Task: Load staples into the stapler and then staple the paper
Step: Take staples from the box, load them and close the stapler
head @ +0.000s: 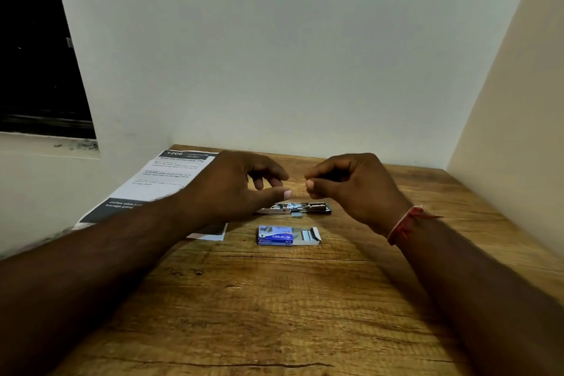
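Stapler (300,207) lies opened out flat on the wooden bench (274,299), at mid-depth and partly behind the left hand (241,189). Printed paper (158,183) lies at the bench's far left, under the left forearm. Left hand hovers, fingers loosely spread — holding nothing. Right hand (354,186) is pinched together; what it pinches cannot be told. Staple box (285,235) lies slid open, just in front of the stapler.

Things on my table

The opened metal stapler (300,208) lies behind the small blue staple box (276,235); the printed white paper sheet (158,181) lies left.
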